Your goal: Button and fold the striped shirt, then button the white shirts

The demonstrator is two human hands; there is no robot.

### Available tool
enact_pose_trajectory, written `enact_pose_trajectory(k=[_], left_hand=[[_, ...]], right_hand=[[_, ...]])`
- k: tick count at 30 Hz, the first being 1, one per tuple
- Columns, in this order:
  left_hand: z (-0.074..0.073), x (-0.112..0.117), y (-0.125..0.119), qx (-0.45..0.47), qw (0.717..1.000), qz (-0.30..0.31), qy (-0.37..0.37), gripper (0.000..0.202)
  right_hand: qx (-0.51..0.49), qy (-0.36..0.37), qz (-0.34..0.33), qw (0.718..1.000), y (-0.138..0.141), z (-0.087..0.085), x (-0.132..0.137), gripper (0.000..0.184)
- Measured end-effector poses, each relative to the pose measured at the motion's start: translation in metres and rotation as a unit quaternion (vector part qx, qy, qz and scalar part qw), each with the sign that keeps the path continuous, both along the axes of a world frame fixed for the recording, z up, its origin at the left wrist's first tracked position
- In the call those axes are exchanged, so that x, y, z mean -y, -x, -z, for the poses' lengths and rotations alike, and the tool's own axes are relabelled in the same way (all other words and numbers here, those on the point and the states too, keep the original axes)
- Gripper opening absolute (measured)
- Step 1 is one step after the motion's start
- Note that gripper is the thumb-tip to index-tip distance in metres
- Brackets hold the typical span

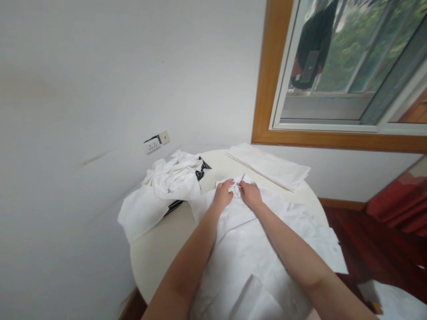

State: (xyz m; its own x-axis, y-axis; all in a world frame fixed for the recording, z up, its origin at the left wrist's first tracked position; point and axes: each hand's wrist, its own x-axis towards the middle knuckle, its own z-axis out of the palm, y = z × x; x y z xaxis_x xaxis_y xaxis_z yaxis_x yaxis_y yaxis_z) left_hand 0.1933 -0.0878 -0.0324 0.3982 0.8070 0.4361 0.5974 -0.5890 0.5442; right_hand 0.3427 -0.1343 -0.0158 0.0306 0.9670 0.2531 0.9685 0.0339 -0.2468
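Working at the far end of the white garment, which lies across the desk and spreads past its right edge, we have both hands close together on the cloth. Our right hand has its fingers closed around a thin, shiny metal tool, perhaps small scissors, though too small to be sure. Our left hand rests just beside it, fingers slightly spread, a gap showing between thumb and forefinger. To do this well, we would judge it best to press the cloth flat with the left, angle the tip away from those fingers and the fabric, and make small, slow movements; the garment's weight over the edge could tug the spot out of line, so gathering the slack onto the desk should help. As for writing, we can read none: the bundle on the left shows black patches with pale lines but no legible word, the folded cloth looks plain, and the socket on the wall bears no readable mark.
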Motion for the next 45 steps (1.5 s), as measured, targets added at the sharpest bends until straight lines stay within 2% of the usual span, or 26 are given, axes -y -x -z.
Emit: enact_pose_trajectory(k=[3, 9, 15, 20, 24, 28, 36, 40, 42, 45], left_hand=[[-0.003, 0.001, -0.001, 0.034, 0.999, 0.026, 0.027, 0.062], [-0.005, 0.003, -0.003, 0.003, 0.999, 0.043, 0.021, 0.045], [-0.007, 0.002, 0.0, -0.01, 0.997, 0.059, 0.051, 0.033], [-0.006, 0.0, 0.003, -0.025, 0.996, 0.078, 0.033, 0.031], [-0.009, 0.003, 0.004, -0.057, 0.995, 0.076, -0.031, 0.026], [-0.016, 0.012, 0.003, -0.088, 0.992, 0.058, -0.075, 0.023], [-0.019, 0.017, 0.002, -0.092, 0.994, -0.021, -0.051, 0.023], [-0.017, 0.014, 0.003, -0.079, 0.996, -0.03, -0.039, 0.024], [-0.017, 0.012, 0.004, -0.067, 0.996, -0.038, -0.04, 0.024], [-0.02, 0.014, 0.006, -0.063, 0.994, -0.072, -0.057, 0.025]], right_hand=[[-0.058, -0.03, -0.009, 0.998, -0.005, 0.003, 0.001, 0.026], [-0.175, -0.073, -0.055, 0.98, -0.011, 0.007, 0.002, 0.024], [-0.248, -0.079, -0.056, 0.964, -0.014, 0.01, 0.0, 0.022], [-0.277, -0.077, -0.047, 0.957, -0.018, 0.014, -0.005, 0.022], [-0.277, -0.076, -0.043, 0.957, -0.02, 0.016, -0.007, 0.022], [-0.258, -0.062, -0.052, 0.963, -0.019, 0.016, -0.005, 0.021], [-0.235, -0.057, -0.081, 0.967, -0.015, 0.01, 0.002, 0.019], [-0.252, -0.067, -0.071, 0.963, -0.015, 0.011, 0.001, 0.017], [-0.298, -0.071, -0.037, 0.951, -0.017, 0.013, -0.001, 0.019], [-0.423, -0.065, 0.016, 0.904, -0.021, 0.016, -0.007, 0.022]])
